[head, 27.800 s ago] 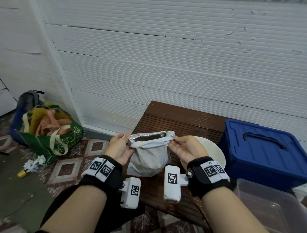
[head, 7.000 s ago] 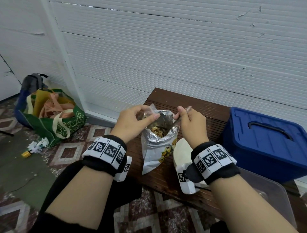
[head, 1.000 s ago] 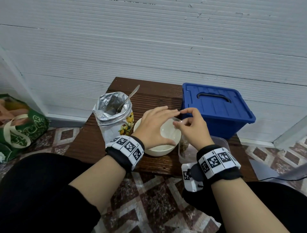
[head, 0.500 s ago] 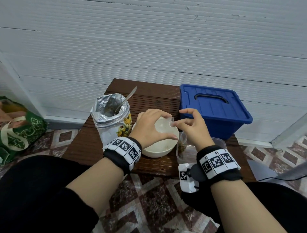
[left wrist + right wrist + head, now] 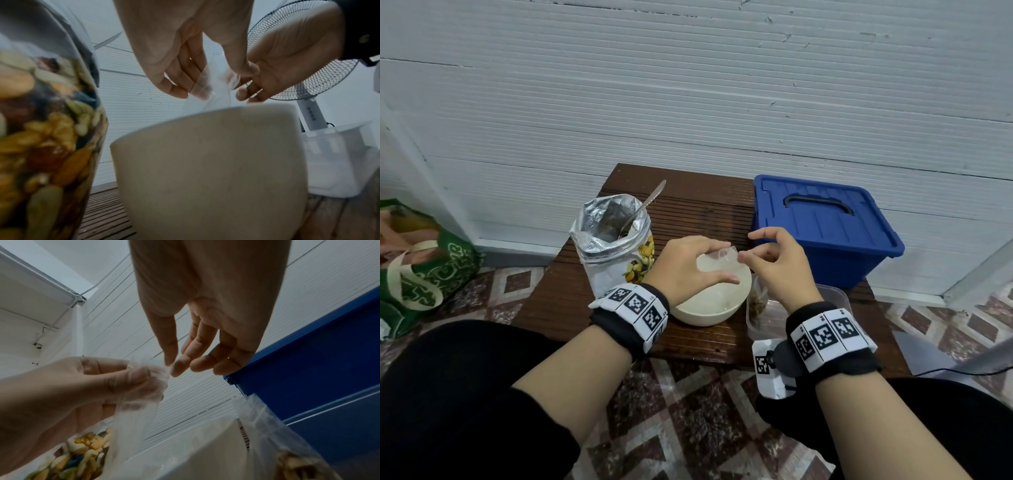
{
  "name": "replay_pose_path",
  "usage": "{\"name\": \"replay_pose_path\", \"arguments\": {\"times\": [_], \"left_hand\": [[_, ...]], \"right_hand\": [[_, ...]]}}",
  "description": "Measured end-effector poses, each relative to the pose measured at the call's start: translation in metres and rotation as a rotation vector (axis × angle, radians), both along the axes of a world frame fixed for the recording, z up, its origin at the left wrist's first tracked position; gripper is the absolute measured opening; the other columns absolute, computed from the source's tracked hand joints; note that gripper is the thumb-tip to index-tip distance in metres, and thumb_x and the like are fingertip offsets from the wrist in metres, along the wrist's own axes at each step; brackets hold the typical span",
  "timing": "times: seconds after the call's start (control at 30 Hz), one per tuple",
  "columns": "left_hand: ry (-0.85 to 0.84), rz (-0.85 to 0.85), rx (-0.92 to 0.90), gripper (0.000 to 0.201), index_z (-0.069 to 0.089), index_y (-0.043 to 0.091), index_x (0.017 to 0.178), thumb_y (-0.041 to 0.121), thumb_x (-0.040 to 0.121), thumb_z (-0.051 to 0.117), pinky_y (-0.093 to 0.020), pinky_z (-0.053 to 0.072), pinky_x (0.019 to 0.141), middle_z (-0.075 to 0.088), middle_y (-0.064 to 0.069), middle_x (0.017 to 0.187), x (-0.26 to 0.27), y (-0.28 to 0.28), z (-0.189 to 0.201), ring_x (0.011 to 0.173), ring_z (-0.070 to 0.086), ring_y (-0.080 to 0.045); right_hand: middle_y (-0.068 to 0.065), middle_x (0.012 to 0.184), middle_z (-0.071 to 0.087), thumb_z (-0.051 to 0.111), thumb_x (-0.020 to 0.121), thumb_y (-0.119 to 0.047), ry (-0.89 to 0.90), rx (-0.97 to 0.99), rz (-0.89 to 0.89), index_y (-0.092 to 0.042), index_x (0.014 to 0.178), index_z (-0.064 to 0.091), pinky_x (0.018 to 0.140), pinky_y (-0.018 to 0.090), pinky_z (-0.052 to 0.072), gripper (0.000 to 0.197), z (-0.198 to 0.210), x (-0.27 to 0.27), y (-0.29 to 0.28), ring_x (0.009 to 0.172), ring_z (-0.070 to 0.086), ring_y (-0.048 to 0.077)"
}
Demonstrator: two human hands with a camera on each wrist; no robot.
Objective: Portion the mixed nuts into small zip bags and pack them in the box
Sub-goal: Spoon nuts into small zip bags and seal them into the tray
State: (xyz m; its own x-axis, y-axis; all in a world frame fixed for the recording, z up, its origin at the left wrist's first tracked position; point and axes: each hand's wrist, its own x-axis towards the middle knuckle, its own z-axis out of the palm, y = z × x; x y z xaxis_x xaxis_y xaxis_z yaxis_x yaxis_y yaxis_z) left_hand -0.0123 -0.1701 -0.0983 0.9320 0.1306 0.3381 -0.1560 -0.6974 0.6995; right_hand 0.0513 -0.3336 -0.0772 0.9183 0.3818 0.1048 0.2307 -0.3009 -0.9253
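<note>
An empty clear small zip bag (image 5: pixel 717 262) hangs over the cream bowl (image 5: pixel 709 308). My left hand (image 5: pixel 727 263) grips its upper part, fingers curled round it. My right hand (image 5: pixel 743 255) pinches the bag's top edge between thumb and fingertip, seen close in the right wrist view on the zip bag (image 5: pixel 139 402). The opened foil bag of mixed nuts (image 5: pixel 613 240) stands left of the bowl with a spoon (image 5: pixel 645 204) in it. A filled zip bag (image 5: pixel 756 298) stands in the clear container (image 5: pixel 835 296). The blue box (image 5: pixel 825 226) sits closed at back right.
All of it stands on a small dark wooden table (image 5: pixel 688 195) against a white wall. A green tote (image 5: pixel 424 267) lies on the tiled floor to the left. A standing fan (image 5: pixel 308 65) is off to the right.
My hands have stayed above the bowl. The clear zip bag has come up into view between them, and my right fingers have closed on its top edge.
</note>
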Motion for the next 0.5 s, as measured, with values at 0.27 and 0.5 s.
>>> {"name": "replay_pose_path", "arguments": {"times": [0.27, 0.5], "left_hand": [[-0.187, 0.075, -0.108, 0.053, 0.071, 0.021, 0.109, 0.040, 0.061, 0.086, -0.019, 0.050, 0.087, 0.071, 0.006, 0.101, -0.010, 0.013, 0.036, 0.096, 0.064, -0.004], [-0.261, 0.243, -0.179, 0.055, 0.070, 0.028, 0.108, 0.050, 0.060, 0.080, -0.019, 0.052, 0.082, 0.069, 0.013, 0.100, -0.027, 0.052, 0.073, 0.093, 0.062, 0.001]], "right_hand": [[-0.001, 0.082, 0.070, 0.056, 0.094, -0.030, -0.039, 0.099, -0.097, -0.028, 0.086, 0.060, 0.082, 0.035, 0.051, 0.009, 0.017, 0.004, 0.022, 0.084, 0.064, 0.018], [-0.001, 0.087, 0.068, 0.053, 0.094, -0.037, -0.032, 0.078, 0.029, -0.028, 0.090, 0.063, 0.080, 0.029, 0.048, 0.014, 0.033, 0.003, 0.071, 0.083, 0.060, 0.012]]}}
